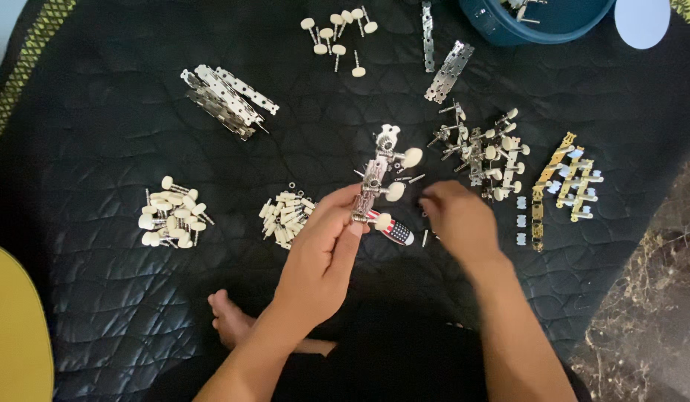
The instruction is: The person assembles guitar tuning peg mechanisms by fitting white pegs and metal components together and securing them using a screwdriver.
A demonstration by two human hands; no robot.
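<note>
Chrome tuner strip stands clamped in the left hand, just left of the blurred, loosely curled right hand.

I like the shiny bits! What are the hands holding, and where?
Left hand pinches the tuner strip by its lower end. Right hand is blurred; cannot tell.

The right hand is motion-blurred, its fingertips unreadable. The blue tub (top edge) is cut off, as is the yellow shape at left.
</note>
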